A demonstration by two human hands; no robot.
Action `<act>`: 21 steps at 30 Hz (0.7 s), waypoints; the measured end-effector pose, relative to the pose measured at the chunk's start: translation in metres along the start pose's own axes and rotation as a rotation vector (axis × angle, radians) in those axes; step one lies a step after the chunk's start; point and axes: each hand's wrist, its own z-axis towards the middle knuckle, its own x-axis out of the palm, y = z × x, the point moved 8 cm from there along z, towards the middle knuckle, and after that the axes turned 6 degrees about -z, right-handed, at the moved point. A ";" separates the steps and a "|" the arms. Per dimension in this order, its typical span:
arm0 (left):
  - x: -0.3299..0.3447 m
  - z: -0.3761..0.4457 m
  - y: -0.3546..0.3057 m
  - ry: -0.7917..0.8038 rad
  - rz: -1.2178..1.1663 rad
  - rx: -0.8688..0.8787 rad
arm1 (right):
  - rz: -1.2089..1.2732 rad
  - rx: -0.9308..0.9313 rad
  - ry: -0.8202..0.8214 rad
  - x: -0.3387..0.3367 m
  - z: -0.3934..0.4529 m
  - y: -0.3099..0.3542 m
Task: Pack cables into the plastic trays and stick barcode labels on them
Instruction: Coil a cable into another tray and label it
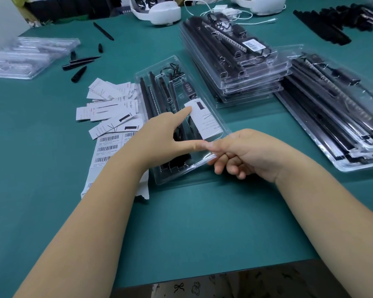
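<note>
Left hand (157,134) forefinger on card (204,119); right hand (243,153) curled.

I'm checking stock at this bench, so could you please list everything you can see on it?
Open tray: one, clear, centre, holding black rods and cable.
Card: one, white, on that tray.
Packed trays: stack, clear, behind centre; top one bears a barcode.
More trays: stack, clear, right.
Empty trays: pile, clear, far left.
Leaflets: loose pile, white, left of centre.
Label sheet: one, white, under the left arm.
Black parts: several, loose, upper left.
Headsets: two, white, far edge.
Table: green.
Left hand: forefinger on the card.
Right hand: at the tray's near corner.
</note>
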 end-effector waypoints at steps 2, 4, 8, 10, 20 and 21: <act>0.001 0.000 0.002 0.019 -0.024 0.002 | 0.008 0.004 -0.008 0.000 0.000 0.000; 0.000 0.000 0.008 0.020 -0.081 -0.023 | 0.022 0.013 -0.023 -0.001 0.000 -0.001; 0.000 0.000 0.010 0.016 -0.091 -0.016 | 0.049 0.028 -0.050 -0.002 0.001 -0.001; 0.000 0.000 0.008 0.015 -0.064 -0.005 | 0.056 0.028 -0.062 -0.002 0.002 -0.001; 0.000 0.001 0.010 -0.015 -0.068 0.014 | 0.066 0.017 -0.126 -0.005 -0.001 -0.001; 0.000 0.001 0.010 -0.022 -0.071 0.014 | 0.070 0.018 -0.131 -0.006 -0.001 -0.001</act>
